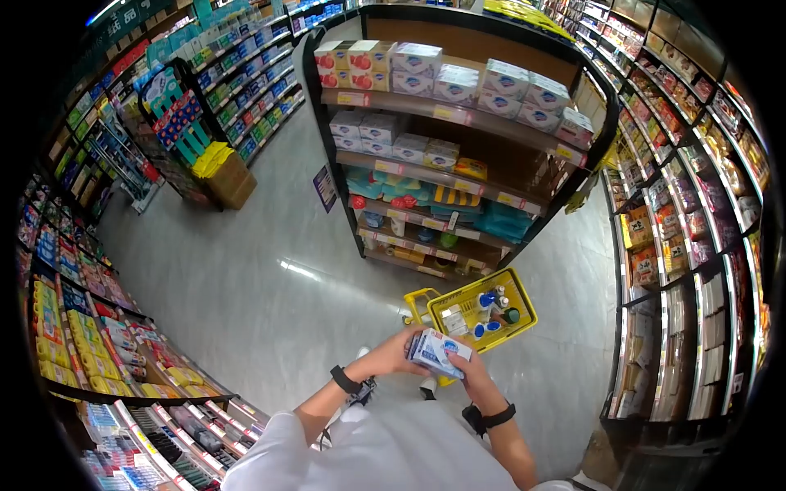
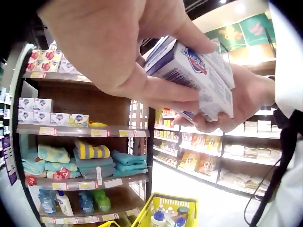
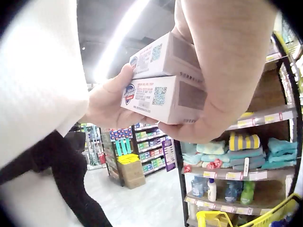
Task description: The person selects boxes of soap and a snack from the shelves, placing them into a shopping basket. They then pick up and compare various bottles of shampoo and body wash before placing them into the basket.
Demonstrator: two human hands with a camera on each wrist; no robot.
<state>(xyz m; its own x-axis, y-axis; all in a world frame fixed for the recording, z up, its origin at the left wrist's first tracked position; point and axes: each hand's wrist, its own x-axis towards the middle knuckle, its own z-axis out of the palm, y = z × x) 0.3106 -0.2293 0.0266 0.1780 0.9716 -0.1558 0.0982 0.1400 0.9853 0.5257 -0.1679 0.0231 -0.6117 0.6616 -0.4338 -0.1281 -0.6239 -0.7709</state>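
Two white-and-blue soap boxes (image 1: 439, 352), one stacked on the other, are held between both hands in front of the chest. My left hand (image 1: 391, 353) grips one end, and my right hand (image 1: 475, 375) curls round the other. In the left wrist view, the left fingers (image 2: 165, 90) reach across the box's printed side. A QR code shows on the side of each soap box (image 3: 150, 97) in the right wrist view. Just beyond the hands stands a yellow shopping basket (image 1: 528, 313) with several bottles (image 1: 486, 299) and a white box (image 1: 453, 320) inside.
A display shelf (image 1: 458, 114) ahead carries soap boxes, folded towels (image 2: 90, 163) and bottles (image 2: 65, 203). Stocked shelves line the left and right sides. Further back on the left, a cardboard box (image 1: 235, 184) stands on the grey floor (image 1: 246, 237).
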